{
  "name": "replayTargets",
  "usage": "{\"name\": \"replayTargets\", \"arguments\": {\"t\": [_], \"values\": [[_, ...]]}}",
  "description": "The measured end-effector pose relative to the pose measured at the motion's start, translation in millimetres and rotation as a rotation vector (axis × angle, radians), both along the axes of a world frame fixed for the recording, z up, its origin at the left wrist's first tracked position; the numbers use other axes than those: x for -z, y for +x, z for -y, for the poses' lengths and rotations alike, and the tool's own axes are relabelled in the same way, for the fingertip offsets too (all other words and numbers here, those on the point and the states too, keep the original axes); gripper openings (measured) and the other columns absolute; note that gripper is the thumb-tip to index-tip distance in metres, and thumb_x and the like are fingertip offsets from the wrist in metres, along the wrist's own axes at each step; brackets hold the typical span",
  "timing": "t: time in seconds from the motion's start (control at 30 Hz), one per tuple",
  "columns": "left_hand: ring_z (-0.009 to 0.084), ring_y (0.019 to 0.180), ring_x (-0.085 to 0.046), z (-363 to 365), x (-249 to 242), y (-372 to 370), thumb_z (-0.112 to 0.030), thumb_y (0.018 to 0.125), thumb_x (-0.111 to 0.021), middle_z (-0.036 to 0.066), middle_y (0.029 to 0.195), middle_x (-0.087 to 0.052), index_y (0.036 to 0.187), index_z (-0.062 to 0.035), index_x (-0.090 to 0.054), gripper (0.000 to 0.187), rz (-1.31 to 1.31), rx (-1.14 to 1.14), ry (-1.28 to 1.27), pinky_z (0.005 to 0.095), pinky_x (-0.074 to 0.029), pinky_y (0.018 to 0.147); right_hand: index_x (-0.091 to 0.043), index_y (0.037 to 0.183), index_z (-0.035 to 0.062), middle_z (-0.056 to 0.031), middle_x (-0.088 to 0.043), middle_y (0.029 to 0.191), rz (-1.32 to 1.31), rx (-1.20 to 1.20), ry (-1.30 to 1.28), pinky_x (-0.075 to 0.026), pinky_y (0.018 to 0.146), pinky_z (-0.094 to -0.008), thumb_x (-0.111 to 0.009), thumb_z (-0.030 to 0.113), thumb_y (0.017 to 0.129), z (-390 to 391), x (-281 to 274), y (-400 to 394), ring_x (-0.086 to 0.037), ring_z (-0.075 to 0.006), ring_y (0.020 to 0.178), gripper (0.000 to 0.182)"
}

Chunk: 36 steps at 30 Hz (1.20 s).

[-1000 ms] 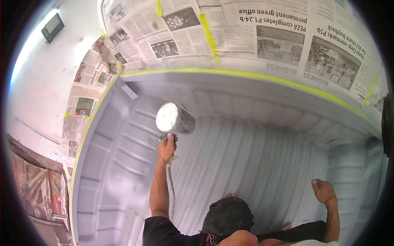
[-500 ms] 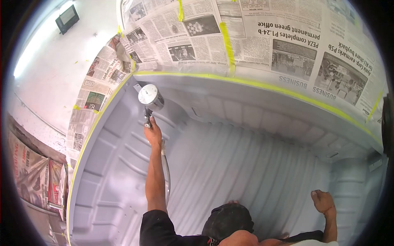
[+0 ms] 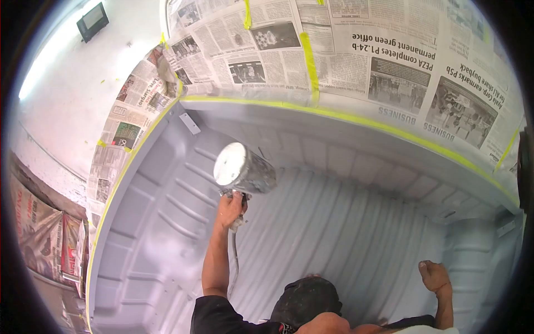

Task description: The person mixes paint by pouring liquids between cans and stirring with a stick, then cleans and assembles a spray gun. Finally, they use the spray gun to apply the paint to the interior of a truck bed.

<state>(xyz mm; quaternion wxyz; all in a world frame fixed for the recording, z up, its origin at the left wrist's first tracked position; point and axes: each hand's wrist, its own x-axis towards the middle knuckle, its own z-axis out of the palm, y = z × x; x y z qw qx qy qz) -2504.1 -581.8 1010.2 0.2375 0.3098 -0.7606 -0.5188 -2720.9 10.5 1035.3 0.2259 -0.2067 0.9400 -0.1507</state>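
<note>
My left hand (image 3: 231, 210) is closed round the handle of a spray gun (image 3: 245, 170), which has a paint-spotted metal cup on top. The cup tilts, its pale round end facing me and to the left. A hose (image 3: 234, 250) hangs from the handle along my forearm. Below the gun spreads the grey ribbed floor (image 3: 311, 222) of a truck bed. Farther right, my right hand (image 3: 435, 276) is held up near the opposite side of the bed, fingers curled in, with nothing seen in it.
Yellow masking tape (image 3: 334, 114) runs along the bed's rim. Newspaper (image 3: 267, 55) covers the surfaces beyond. A dark cap (image 3: 307, 300) shows at the bottom. A floodlight (image 3: 92, 22) hangs at upper left, and printed banners (image 3: 39, 234) stand at left.
My left hand has brought the spray gun right and nearer to me, away from the bed's far left corner, and the cup has tilted. My right hand has barely moved.
</note>
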Motion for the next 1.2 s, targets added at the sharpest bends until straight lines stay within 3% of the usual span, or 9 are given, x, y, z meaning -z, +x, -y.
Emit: {"name": "replayTargets", "arguments": {"t": [0.13, 0.3, 0.4, 0.47, 0.53, 0.77, 0.87, 1.1, 1.2], "values": [[0.01, 0.051, -0.049, 14, -11, -1, -0.046, 0.106, -0.044, 0.001, 0.058, -0.053, 0.086, 0.0003, -0.064, 0.054, 0.06, 0.171, -0.045, 0.0294, -0.039, 0.048, -0.069, 0.095, -0.0019, -0.0281, -0.066, 0.081, -0.008, -0.035, 0.063, -0.051, 0.077, -0.0503, -0.046, 0.037, 0.1, 2, -4, 0, -0.064, -0.0486, 0.083, 0.046], [0.0086, 0.055, -0.05, 59, -15, -9, -0.047, 0.105, -0.047, 0.001, 0.067, -0.057, 0.092, -0.0013, -0.062, 0.05, -0.059, -0.197, -0.107, 0.0273, -0.039, 0.049, -0.065, 0.087, -0.0036, -0.027, -0.066, 0.079, -0.016, -0.039, -0.01, -0.049, 0.076, -0.0511, -0.042, 0.037, 0.102, -7, 10, -2, -0.063, -0.0491, 0.08, 0.049], [0.0088, 0.05, -0.049, 97, -18, -3, -0.048, 0.105, -0.045, 0.003, 0.073, -0.059, 0.095, -0.0028, -0.059, 0.048, -0.083, -0.316, -0.203, 0.0259, -0.039, 0.044, -0.065, 0.086, -0.0037, -0.026, -0.066, 0.078, -0.022, -0.047, 0.006, -0.049, 0.075, -0.0507, -0.042, 0.037, 0.102, -3, 5, -3, -0.063, -0.0484, 0.079, 0.05], [0.0088, 0.05, -0.049, 115, -23, 1, -0.049, 0.104, -0.045, 0.003, 0.073, -0.058, 0.095, -0.0036, -0.059, 0.049, -0.097, -0.381, -0.249, 0.0258, -0.039, 0.044, -0.07, 0.102, -0.0056, -0.0309, -0.067, 0.083, 0.041, -0.03, 0.074, -0.051, 0.081, -0.0508, -0.046, 0.037, 0.1, 0, 2, -3, -0.066, -0.0493, 0.086, 0.049], [0.0083, 0.05, -0.047, 133, -25, 0, -0.05, 0.103, -0.047, 0.001, 0.07, -0.056, 0.095, -0.0058, -0.059, 0.047, -0.159, -0.485, -0.407, 0.0259, -0.039, 0.044, -0.07, 0.101, -0.0055, -0.0309, -0.067, 0.083, 0.029, -0.034, 0.065, -0.051, 0.08, -0.0513, -0.045, 0.037, 0.1, 1, 4, -4, -0.065, -0.0495, 0.086, 0.049], [0.0085, 0.052, -0.043, 147, -39, -2, -0.047, 0.105, -0.047, -0.001, 0.067, -0.05, 0.092, -0.0051, -0.056, 0.045, -0.148, -0.626, -0.419, 0.027, -0.037, 0.047, -0.07, 0.096, -0.005, -0.0309, -0.065, 0.08, -0.004, -0.047, -0.013, -0.051, 0.075, -0.0515, -0.046, 0.035, 0.1, 2, 7, -4, -0.065, -0.0492, 0.082, 0.046], [0.0092, 0.047, -0.045, 136, -42, 7, -0.05, 0.104, -0.046, 0.001, 0.067, -0.053, 0.091, -0.0055, -0.056, 0.047, -0.239, -0.553, -0.218, 0.0264, -0.035, 0.042, -0.063, 0.078, -0.0045, -0.0273, -0.063, 0.072, -0.039, -0.047, -0.031, -0.049, 0.07, -0.0498, -0.039, 0.04, 0.103, -3, 12, -3, -0.062, -0.0484, 0.073, 0.056], [0.0104, 0.044, -0.048, 87, -52, 29, -0.058, 0.102, -0.043, 0.005, 0.071, -0.059, 0.095, -0.0034, -0.057, 0.057, -0.187, -0.358, -0.097, 0.0263, -0.036, 0.039, -0.062, 0.078, -0.0042, -0.0255, -0.063, 0.069, -0.043, -0.032, -0.035, -0.049, 0.07, -0.0492, -0.04, 0.042, 0.103, -4, 13, -3, -0.063, -0.0468, 0.073, 0.057], [0.0117, 0.045, -0.05, 72, -67, 31, -0.062, 0.101, -0.041, 0.009, 0.08, -0.066, 0.106, -0.0006, -0.057, 0.063, -0.124, -0.093, -0.062, 0.0256, -0.038, 0.041, -0.063, 0.079, -0.0036, -0.0248, -0.064, 0.07, -0.041, -0.015, -0.024, -0.05, 0.071, -0.0493, -0.04, 0.043, 0.102, -5, 16, -4, -0.064, -0.0462, 0.073, 0.057]]}}
